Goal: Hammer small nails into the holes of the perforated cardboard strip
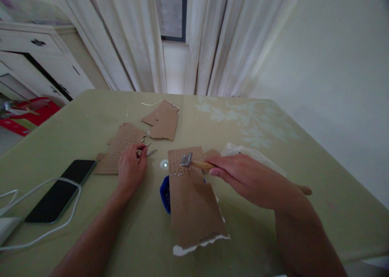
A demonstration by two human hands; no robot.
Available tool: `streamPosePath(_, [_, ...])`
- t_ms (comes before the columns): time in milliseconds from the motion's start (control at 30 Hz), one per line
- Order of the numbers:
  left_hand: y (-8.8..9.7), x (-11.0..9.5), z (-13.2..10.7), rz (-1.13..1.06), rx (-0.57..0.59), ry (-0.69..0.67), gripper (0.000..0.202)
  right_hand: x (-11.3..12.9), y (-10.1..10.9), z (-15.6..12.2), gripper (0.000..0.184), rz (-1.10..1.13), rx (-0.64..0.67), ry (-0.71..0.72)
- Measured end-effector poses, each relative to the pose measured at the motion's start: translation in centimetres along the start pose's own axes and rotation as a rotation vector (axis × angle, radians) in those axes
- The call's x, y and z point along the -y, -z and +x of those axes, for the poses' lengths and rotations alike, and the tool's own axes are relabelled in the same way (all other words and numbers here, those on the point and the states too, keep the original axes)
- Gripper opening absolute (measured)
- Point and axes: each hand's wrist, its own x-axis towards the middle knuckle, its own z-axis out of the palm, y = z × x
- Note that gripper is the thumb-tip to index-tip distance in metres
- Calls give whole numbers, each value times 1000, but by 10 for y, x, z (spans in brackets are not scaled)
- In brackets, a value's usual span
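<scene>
My right hand (240, 173) is wrapped round the wooden handle of a hammer (186, 160). The hammer's metal head is over a piece of cardboard (194, 212) punched with rows of small holes. Several pale nail heads (176, 174) stand in a row along the lowest holes. Under this cardboard, a blue object (165, 194) shows at the left side; most of it is hidden. My left hand (133, 163) is closed, thumb and forefinger pinching a thin dark nail (148, 145). Beside its fingertips lie a few loose nails (151, 152).
Another perforated cardboard sheet (117, 151) lies partly under my left hand. Torn cardboard pieces (165, 124) are farther back. A phone (62, 192) and a white cable (39, 238) lie at the left. Crumpled clear plastic (234, 149) is behind my right hand.
</scene>
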Motion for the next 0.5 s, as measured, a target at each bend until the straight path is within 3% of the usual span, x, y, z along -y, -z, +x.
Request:
streamPosePath(133, [20, -33, -12, -271, 55, 58, 43, -2, 7, -4, 42, 46, -14, -17])
streamPosePath(267, [36, -79, -31, -728, 151, 60, 26, -5, 12, -10, 46, 76, -40, -46])
streamPosePath(367, [33, -91, -41, -700, 244, 2, 22, -6, 14, -14, 48, 71, -50, -56])
streamPosePath(500, [19, -81, -48, -566, 272, -22, 23, -6, 14, -15, 46, 65, -64, -61])
